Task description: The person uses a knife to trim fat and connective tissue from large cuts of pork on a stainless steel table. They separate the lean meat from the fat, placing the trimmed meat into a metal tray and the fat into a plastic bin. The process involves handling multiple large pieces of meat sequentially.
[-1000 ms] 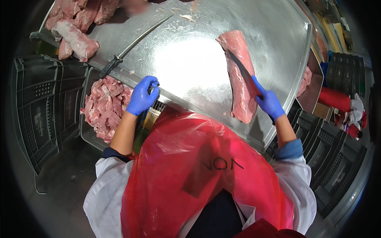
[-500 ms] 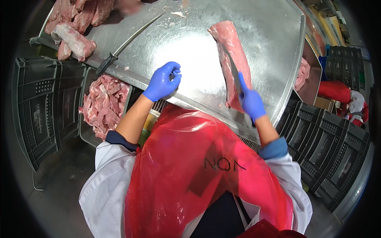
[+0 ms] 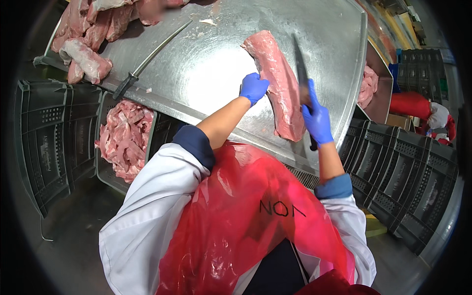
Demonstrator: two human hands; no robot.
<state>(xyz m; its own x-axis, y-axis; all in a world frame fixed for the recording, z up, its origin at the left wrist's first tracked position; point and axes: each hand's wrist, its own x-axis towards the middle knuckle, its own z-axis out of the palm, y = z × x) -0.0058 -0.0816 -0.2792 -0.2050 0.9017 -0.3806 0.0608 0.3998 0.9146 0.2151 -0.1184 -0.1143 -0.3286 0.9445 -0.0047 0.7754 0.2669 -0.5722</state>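
A long pink loin of meat point(image 3: 280, 86) lies lengthwise on the steel table point(image 3: 221, 29) in front of me. My left hand point(image 3: 254, 89), in a blue glove, is closed at the loin's left edge, its fingertips partly hidden against the meat. In my right hand point(image 3: 318, 120), also gloved in blue, is a knife point(image 3: 299, 59); its blade points away from me, just right of the loin. The knife's dark handle shows below the fist. A sharpening steel point(image 3: 152, 58) with a black handle rests on the table to the left.
Large meat pieces point(image 3: 93, 29) are heaped at the far left of the table. Below the left edge stands a crate of meat trimmings point(image 3: 127, 140), beside dark crates point(image 3: 56, 142). On the right are a steel bin with meat point(image 3: 368, 86), stacked crates point(image 3: 398, 172) and another person's red sleeve point(image 3: 410, 104).
My left hand has moved right from above the table to the loin and closed there. The knife has come off the meat's top to its right side, and its blade now points away.
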